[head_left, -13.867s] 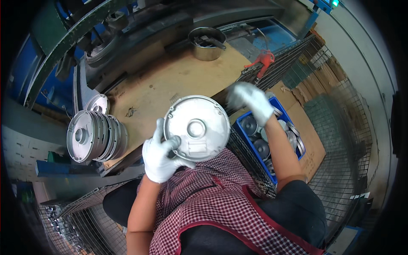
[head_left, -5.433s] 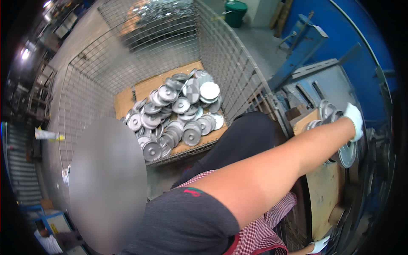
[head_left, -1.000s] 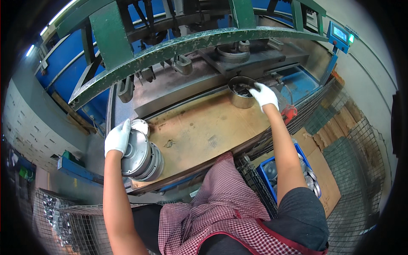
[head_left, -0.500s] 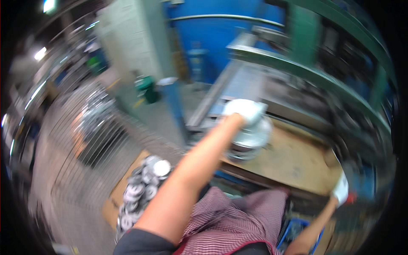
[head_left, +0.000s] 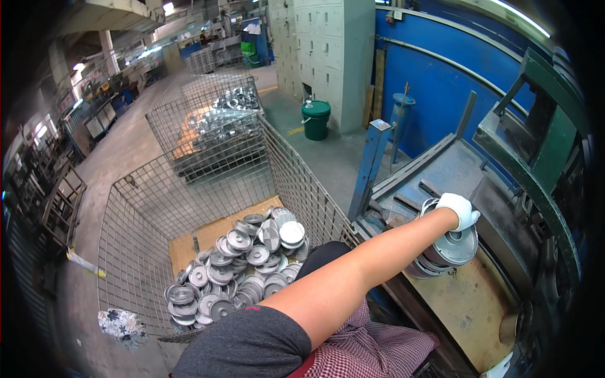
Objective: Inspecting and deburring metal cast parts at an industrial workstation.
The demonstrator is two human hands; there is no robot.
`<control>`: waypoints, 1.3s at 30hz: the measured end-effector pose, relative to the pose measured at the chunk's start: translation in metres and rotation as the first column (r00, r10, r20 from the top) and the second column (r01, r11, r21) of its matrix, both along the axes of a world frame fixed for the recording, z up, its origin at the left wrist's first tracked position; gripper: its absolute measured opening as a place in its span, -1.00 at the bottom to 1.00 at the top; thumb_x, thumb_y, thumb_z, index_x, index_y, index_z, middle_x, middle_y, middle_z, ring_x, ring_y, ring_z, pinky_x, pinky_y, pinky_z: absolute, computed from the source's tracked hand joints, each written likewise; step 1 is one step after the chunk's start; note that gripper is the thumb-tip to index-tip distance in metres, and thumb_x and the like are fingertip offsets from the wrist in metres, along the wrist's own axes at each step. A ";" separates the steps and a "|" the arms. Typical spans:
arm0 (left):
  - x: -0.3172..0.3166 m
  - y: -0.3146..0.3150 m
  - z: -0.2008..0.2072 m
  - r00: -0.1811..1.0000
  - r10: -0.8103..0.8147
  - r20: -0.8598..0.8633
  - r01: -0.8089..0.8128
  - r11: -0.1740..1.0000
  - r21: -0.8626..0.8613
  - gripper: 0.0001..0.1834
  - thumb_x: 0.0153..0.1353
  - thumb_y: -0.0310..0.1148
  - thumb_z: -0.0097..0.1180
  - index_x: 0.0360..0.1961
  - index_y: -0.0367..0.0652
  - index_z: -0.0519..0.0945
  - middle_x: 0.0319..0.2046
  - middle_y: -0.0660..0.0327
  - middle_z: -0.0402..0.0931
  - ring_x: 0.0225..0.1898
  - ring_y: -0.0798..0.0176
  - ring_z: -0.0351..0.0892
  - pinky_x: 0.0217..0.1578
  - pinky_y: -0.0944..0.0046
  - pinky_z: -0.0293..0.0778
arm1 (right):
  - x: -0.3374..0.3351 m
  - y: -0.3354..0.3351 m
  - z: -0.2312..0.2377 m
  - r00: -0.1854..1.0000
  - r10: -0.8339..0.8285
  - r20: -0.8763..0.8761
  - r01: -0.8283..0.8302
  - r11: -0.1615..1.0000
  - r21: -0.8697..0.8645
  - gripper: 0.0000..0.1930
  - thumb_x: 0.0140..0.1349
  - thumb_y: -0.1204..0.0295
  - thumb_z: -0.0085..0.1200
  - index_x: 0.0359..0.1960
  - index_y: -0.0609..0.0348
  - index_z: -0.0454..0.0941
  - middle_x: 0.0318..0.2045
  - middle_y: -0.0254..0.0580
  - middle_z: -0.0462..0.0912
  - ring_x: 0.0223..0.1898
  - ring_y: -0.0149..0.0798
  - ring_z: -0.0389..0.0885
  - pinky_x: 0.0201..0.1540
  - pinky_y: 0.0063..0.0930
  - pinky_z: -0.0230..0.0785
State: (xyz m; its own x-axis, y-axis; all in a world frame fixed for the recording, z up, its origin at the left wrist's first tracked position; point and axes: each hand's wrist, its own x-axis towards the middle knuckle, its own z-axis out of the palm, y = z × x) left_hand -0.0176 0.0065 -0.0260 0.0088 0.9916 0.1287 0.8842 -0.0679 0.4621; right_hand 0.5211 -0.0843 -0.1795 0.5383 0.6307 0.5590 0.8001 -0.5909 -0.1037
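My left hand [head_left: 459, 213], in a white glove, is closed at the upper edge of a stack of round silvery metal parts [head_left: 455, 247]. Its curled fingers are mostly hidden, but they appear to grip a round part there. The stack stands on a worn tan board [head_left: 457, 302] on the workbench. Only a bit of my white-gloved right hand [head_left: 500, 366] shows at the lower right edge, near the board's near end; its fingers cannot be made out. A short metal ring [head_left: 515, 324] sits near that end of the board.
To the left stands a wire-mesh cage [head_left: 142, 211] with many metal discs [head_left: 220, 274] heaped inside. Farther back are another loaded mesh cage [head_left: 208, 142], a green bucket [head_left: 316, 121] and pale lockers [head_left: 321, 50]. A blue post [head_left: 370, 167] and green machine frame [head_left: 535, 164] flank the bench.
My view has swung left, bringing the mesh cage and lockers more fully into sight. My left hand stays at the stack. My right hand has slipped mostly out of the lower right edge.
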 end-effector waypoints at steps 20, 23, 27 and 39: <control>-0.002 -0.005 0.010 0.999 -0.035 0.021 0.036 0.998 -0.042 -0.33 0.31 0.15 -0.28 -0.11 -0.22 0.67 -0.07 -0.10 0.60 -0.01 -0.17 0.57 0.07 0.02 0.41 | 0.025 0.004 -0.001 0.827 0.121 -0.549 -0.085 0.992 0.091 -0.25 0.31 -0.25 -0.27 0.15 0.19 0.49 0.09 0.05 0.56 0.09 0.08 0.50 0.20 -0.27 0.26; 0.000 -0.001 0.011 0.998 -0.057 -0.002 0.056 0.993 -0.106 -0.33 0.33 0.14 -0.32 -0.09 -0.20 0.67 -0.08 -0.10 0.60 -0.01 -0.14 0.58 0.07 0.03 0.41 | 0.020 -0.001 0.001 0.906 0.028 -0.423 -0.016 0.999 0.033 -0.29 0.29 -0.28 -0.25 0.08 0.06 0.56 -0.01 0.00 0.63 0.01 0.10 0.56 0.07 -0.19 0.36; 0.001 -0.001 0.013 0.996 -0.084 -0.013 0.081 0.989 -0.126 -0.33 0.33 0.13 -0.34 -0.09 -0.18 0.67 -0.09 -0.11 0.60 -0.03 -0.13 0.59 0.07 0.05 0.41 | 0.008 -0.007 0.011 0.893 0.023 -0.449 -0.008 0.999 0.035 -0.28 0.28 -0.30 -0.29 0.07 0.04 0.57 -0.01 -0.02 0.63 0.02 0.10 0.56 0.05 -0.16 0.36; 0.000 -0.002 0.010 0.998 -0.065 0.005 0.065 0.993 -0.095 -0.37 0.33 0.10 -0.26 -0.08 -0.22 0.65 -0.08 -0.09 0.61 -0.03 -0.12 0.59 0.07 0.04 0.41 | 0.017 -0.003 0.004 0.892 0.029 -0.452 -0.013 0.999 0.037 -0.26 0.28 -0.30 -0.29 0.05 0.09 0.58 -0.02 -0.07 0.65 -0.01 0.05 0.58 0.05 -0.22 0.35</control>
State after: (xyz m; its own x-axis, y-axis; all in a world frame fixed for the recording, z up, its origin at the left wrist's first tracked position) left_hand -0.0172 0.0045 -0.0156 0.0736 0.9967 0.0342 0.8787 -0.0810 0.4705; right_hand 0.5382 -0.0874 -0.1751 0.7243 0.6307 0.2786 0.6745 -0.5646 -0.4756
